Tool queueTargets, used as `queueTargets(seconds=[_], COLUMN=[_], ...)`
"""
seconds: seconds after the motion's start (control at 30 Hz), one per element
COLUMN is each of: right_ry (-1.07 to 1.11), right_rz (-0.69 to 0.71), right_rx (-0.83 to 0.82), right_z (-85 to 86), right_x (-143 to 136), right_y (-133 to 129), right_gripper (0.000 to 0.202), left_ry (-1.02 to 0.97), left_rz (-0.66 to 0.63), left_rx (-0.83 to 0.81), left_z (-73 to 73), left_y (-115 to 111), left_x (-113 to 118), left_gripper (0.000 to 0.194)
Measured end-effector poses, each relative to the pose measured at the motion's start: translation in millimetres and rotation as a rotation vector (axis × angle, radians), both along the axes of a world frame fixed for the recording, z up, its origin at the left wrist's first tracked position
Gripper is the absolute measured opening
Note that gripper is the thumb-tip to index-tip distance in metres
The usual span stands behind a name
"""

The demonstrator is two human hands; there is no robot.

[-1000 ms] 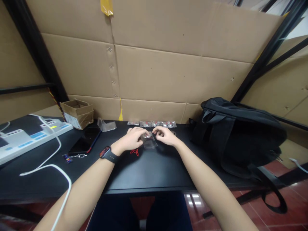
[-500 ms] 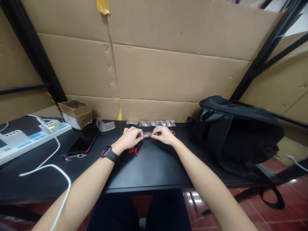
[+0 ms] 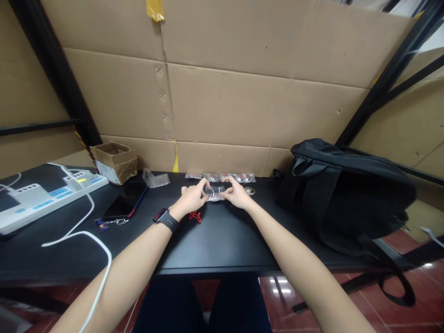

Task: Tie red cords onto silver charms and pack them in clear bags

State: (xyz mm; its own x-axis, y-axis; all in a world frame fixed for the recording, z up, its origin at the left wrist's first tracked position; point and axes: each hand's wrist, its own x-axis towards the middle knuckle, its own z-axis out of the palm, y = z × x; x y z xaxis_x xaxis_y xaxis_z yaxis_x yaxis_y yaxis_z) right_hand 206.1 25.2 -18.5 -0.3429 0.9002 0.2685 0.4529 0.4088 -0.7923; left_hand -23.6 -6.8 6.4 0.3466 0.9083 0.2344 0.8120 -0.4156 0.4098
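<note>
Between my hands is a small clear plastic bag [image 3: 215,194], its shiny film catching the light. My left hand [image 3: 190,198], with a dark watch on the wrist, pinches the bag's left side. On its right side, the fingers of my right hand [image 3: 236,194] are closed. What the bag holds is too small to make out. A red knotted cord [image 3: 195,216] lies on the table just below my left hand. Beside my right hand rests a small round silvery piece [image 3: 249,191]. Several clear packets [image 3: 245,177] with red marks line up behind my hands.
A black backpack [image 3: 347,199] stands on the right of the black table [image 3: 215,245]. To the left are a phone [image 3: 125,201] with a keychain, a small cardboard box [image 3: 116,162], a crumpled plastic wrapper [image 3: 155,179] and a white power strip [image 3: 52,201]. A white cable [image 3: 107,259] crosses my left forearm.
The bag between my fingers now shows wider and flatter, with more clear film visible. Fingers of both hands have lifted slightly along its sides. The whole view has shifted a little.
</note>
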Motion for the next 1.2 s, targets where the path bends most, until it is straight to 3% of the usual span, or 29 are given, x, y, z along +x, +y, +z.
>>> queueTargets(seconds=[0.13, 0.37, 0.5, 0.57, 0.8, 1.1, 1.2], right_ry=[-0.264, -0.515, -0.552, -0.539, -0.391, 0.065, 0.116], right_rz=[0.043, 0.106, 0.089, 0.073, 0.031, 0.213, 0.196], right_rx=[0.151, 0.277, 0.282, 0.277, 0.205, -0.050, -0.031], right_z=[6.7, 14.5, 17.7, 20.7, 24.0, 9.9, 10.1], right_x=[-0.9, 4.9, 2.2, -0.3, 1.4, 1.2, 0.9], right_y=[-3.2, -10.3, -13.8, -15.0, -13.9, -5.9, -3.3], right_gripper=[0.021, 0.045, 0.028, 0.022, 0.029, 0.032, 0.033], left_ry=[0.132, 0.183, 0.207, 0.215, 0.208, -0.019, -0.059], left_rz=[-0.027, -0.076, -0.079, -0.066, 0.013, -0.021, -0.041], left_rx=[0.036, 0.122, 0.148, 0.170, 0.244, 0.066, 0.065], left_z=[-4.9, -3.1, -3.6, -4.2, -6.4, 0.6, 3.0], left_y=[0.7, -5.0, -8.5, -8.6, -3.0, 2.6, 2.9], left_x=[0.1, 3.2, 7.3, 8.6, 12.0, 4.1, 3.0], left_gripper=[0.030, 0.029, 0.030, 0.027, 0.017, 0.020, 0.023])
